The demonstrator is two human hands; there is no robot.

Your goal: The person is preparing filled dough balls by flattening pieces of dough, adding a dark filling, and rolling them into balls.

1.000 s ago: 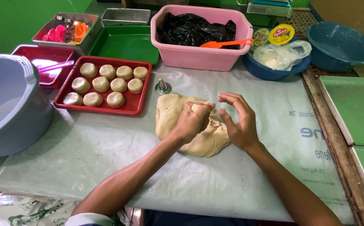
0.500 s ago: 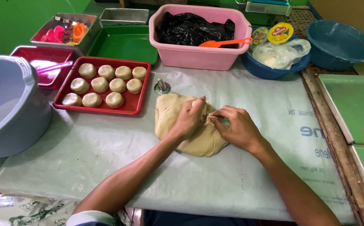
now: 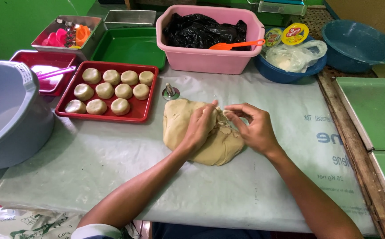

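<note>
A large lump of pale tan dough point(image 3: 181, 126) lies on the plastic-covered table point(image 3: 112, 177) in the head view. My left hand point(image 3: 200, 126) rests palm down on top of the lump. My right hand point(image 3: 252, 126) is at the lump's right upper edge, its fingertips pinching a small bit of dough point(image 3: 224, 114) close to my left fingertips. A red tray point(image 3: 146, 113) to the left holds several round dough pieces point(image 3: 120, 106) in rows. A small metal cutter point(image 3: 171, 92) stands just behind the lump.
A grey-blue tub point(image 3: 6, 119) sits at the left edge. Behind are a pink basin point(image 3: 210, 62) with a black bag and orange spatula, a green tray point(image 3: 130, 46), blue bowls point(image 3: 360, 42), a metal tin of coloured moulds point(image 3: 66, 35). Green trays point(image 3: 378, 110) lie right.
My right hand has slid left from the lump's right side to its top edge and closed its fingers on a bit of dough. My left hand stays on the lump.
</note>
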